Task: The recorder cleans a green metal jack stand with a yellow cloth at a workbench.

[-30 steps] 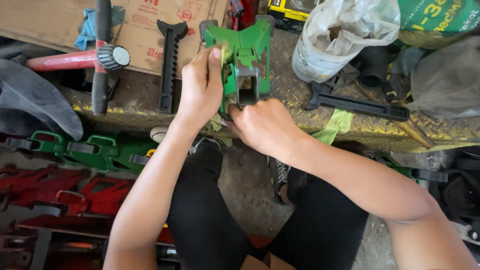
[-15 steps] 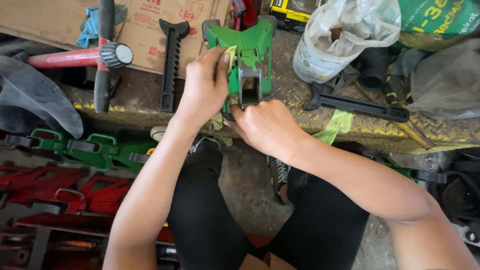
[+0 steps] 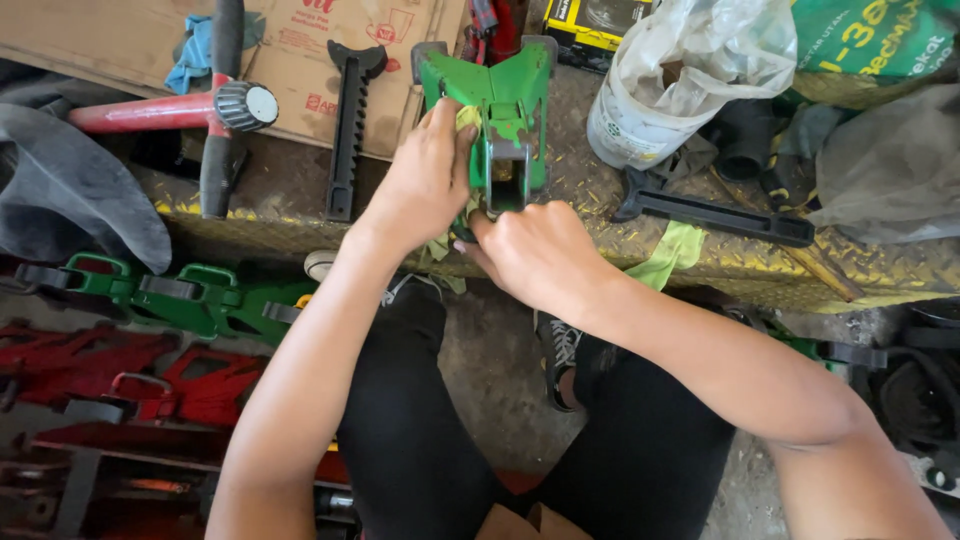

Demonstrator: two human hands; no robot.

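Note:
A green metal jack stand lies on its side on the yellow checker-plate bench, its base pointing away from me. My left hand presses a yellow-green rag against the stand's left face, fingers curled over it. My right hand grips the stand's near end from below and in front, fist closed around it. My legs in black trousers sit below the bench edge.
A black toothed bar and flattened cardboard lie left of the stand. A red-handled tool, a plastic-bagged white bucket and another black bar share the bench. Green and red jack stands lie on the floor at left.
My left hand has slid the rag a little up the stand's left side. The stand has tipped slightly away; my right hand keeps its grip at the near end.

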